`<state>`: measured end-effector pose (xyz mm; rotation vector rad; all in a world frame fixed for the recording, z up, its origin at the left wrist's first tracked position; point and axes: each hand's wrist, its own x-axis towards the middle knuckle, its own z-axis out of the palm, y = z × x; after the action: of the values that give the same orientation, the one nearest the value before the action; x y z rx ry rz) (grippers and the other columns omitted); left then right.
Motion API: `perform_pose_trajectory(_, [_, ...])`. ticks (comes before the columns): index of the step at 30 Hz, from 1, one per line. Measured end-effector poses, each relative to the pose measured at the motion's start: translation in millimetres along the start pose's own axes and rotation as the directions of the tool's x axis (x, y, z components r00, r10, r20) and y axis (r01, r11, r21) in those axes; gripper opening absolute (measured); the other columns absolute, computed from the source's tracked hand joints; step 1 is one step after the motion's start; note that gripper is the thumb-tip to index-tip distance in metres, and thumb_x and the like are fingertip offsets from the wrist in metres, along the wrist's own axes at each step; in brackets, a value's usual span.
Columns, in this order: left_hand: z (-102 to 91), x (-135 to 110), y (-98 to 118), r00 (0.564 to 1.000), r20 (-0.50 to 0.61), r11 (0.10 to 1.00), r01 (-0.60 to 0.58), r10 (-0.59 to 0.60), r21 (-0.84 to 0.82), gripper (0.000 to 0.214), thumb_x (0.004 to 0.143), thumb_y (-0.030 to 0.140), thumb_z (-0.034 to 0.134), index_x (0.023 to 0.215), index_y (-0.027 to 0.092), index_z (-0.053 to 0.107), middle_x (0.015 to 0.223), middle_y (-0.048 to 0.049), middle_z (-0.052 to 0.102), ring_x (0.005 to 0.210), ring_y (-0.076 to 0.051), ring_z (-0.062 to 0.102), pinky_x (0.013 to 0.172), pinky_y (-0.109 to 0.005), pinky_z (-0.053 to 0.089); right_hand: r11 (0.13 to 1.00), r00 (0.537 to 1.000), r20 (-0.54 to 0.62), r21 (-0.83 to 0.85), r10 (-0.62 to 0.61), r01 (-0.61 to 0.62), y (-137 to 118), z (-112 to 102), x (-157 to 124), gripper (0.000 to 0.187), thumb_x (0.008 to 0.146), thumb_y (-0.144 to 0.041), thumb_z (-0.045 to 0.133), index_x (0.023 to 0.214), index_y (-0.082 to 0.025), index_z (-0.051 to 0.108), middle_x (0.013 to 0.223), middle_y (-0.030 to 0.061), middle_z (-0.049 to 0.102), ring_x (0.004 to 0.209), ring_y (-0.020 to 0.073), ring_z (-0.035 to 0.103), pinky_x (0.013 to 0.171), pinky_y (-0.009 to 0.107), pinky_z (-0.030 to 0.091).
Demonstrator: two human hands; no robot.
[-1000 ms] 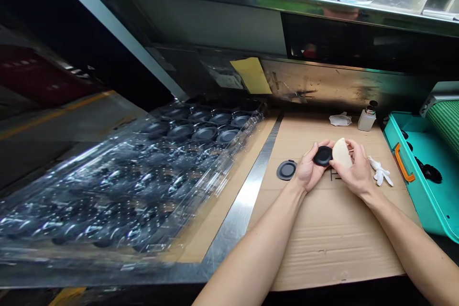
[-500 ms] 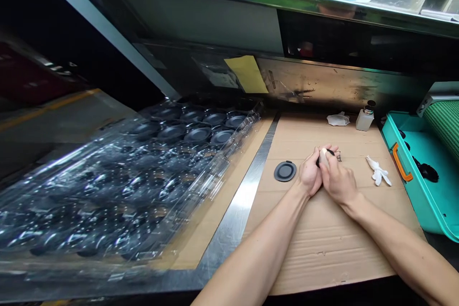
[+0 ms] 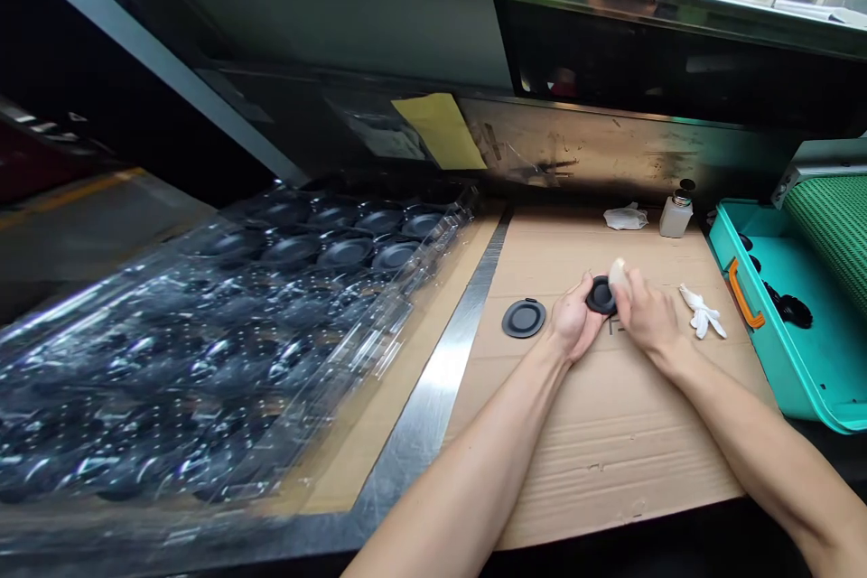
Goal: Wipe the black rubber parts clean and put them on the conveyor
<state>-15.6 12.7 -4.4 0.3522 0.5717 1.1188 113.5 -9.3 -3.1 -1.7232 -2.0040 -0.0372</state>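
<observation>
My left hand [image 3: 573, 322] is closed on a small round black disc-shaped part [image 3: 601, 295] with a raised ring, its face turned up. My right hand [image 3: 648, 314] is just right of the disc, its fingers bent around a small white piece [image 3: 617, 274] at the fingertips. Whether that is a cloth or a finger cover I cannot make out. On the cardboard [image 3: 575, 442], left of my hands, lies a larger grey-black round disc [image 3: 524, 318] with a small tab. To the right of my right hand is a crumpled white glove-like item [image 3: 703, 312].
Clear plastic trays [image 3: 223, 334] with black round parts cover the left side. A teal bin [image 3: 806, 379] with an orange handle [image 3: 746, 294] holds black parts, near a green mesh belt [image 3: 833, 212]. Behind stand a dispenser bottle [image 3: 675, 214] and crumpled white material [image 3: 626, 217].
My right hand has drawn back a little from my left, and the white piece has moved off the black disc's face, which now shows. The camera view has shifted slightly.
</observation>
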Motion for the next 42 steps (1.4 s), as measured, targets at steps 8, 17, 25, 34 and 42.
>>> perform_pose_trajectory(8, [1.3,-10,24,0.989,0.081,0.987,0.134,-0.126,-0.09,0.043,0.107,0.038,0.034,0.114,0.01,0.066,0.125,-0.0214,0.07,0.099,-0.026,0.073,0.069,-0.031,0.06,0.94,0.943,-0.214,0.282,0.256,-0.191,25,-12,2,0.05,0.099,-0.054,0.046,0.136,-0.02,0.052,0.105,0.0116,0.076,0.085,0.028,0.072,0.076,0.037,0.052])
perform_pose_trajectory(17, [0.6,-14,33,0.941,0.127,0.919,0.335,-0.315,-0.207,0.048,0.108,0.037,0.028,0.129,0.009,0.061,0.114,-0.0217,0.073,0.092,-0.024,0.077,0.055,-0.02,0.058,0.948,0.964,-0.121,0.245,0.237,-0.203,34,-1,5,0.053,0.094,-0.058,0.051,0.132,-0.021,0.057,0.094,0.0104,0.074,0.077,0.0271,0.067,0.074,0.039,0.05])
perform_pose_trajectory(25, [0.3,-12,33,0.955,0.132,0.932,0.29,-0.266,-0.216,0.041,0.105,0.034,0.033,0.11,0.009,0.064,0.121,-0.0257,0.07,0.109,-0.033,0.073,0.067,-0.033,0.062,0.939,0.941,-0.171,0.237,0.294,-0.25,38,-6,9,0.053,0.094,-0.059,0.051,0.13,-0.02,0.059,0.089,0.0084,0.073,0.077,0.0262,0.065,0.074,0.037,0.047])
perform_pose_trajectory(34, [2.3,-16,40,0.98,0.116,0.955,0.187,-0.164,-0.228,0.035,0.099,0.022,0.04,0.122,0.011,0.063,0.133,-0.0226,0.066,0.121,-0.034,0.067,0.085,-0.044,0.061,0.994,0.998,-0.047,0.099,0.051,-0.047,35,-27,13,0.04,0.098,-0.048,0.045,0.1,-0.022,0.075,0.097,0.0101,0.074,0.093,0.0254,0.065,0.085,0.038,0.047])
perform_pose_trajectory(42, [1.7,-12,41,0.964,0.079,0.915,0.267,-0.255,-0.302,0.065,0.103,0.058,0.037,0.126,0.003,0.062,0.107,-0.0229,0.072,0.089,-0.023,0.074,0.059,-0.02,0.06,0.933,0.923,0.274,-0.309,0.271,-0.182,84,-71,18,0.021,0.082,-0.043,0.067,0.083,-0.024,0.074,0.077,0.0092,0.072,0.071,0.0259,0.061,0.064,0.035,0.04])
